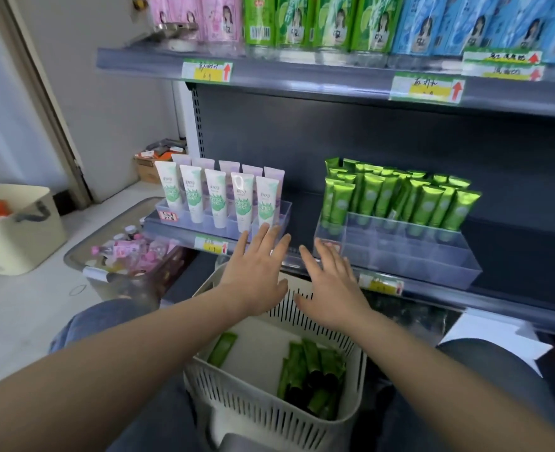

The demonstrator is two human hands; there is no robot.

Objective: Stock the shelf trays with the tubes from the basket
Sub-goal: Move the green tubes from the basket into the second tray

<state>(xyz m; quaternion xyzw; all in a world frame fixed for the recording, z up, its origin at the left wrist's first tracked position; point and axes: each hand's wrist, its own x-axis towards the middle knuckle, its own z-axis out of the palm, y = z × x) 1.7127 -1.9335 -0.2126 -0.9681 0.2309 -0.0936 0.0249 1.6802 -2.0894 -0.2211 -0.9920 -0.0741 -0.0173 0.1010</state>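
Both of my hands are out in front of me, fingers spread and straight, palms down, holding nothing. My left hand (256,272) reaches toward the near right corner of the left tray (284,216); I cannot tell whether the fingertips touch it. My right hand (331,282) sits just beside it, fingertips at the near left corner of the right tray (416,259), again too close to call contact. Both hands hover over the far rim of the white slotted basket (253,419), which rests between my knees below the shelf (465,301).

In the basket, a bunch of green tubes (312,376) lies heaped against the right wall, and a single green tube (222,349) lies apart on the left. On the shelf, the clear right tray holds standing green tubes (400,200) crowded in its far rows. The left tray holds white tubes (217,200) upright in front, with pale purple ones behind.

On the shelf above stand pink, green and blue boxes (334,24). To the left on the floor is a clear bin of pink bottles (129,256), and farther left a beige tub (18,230).
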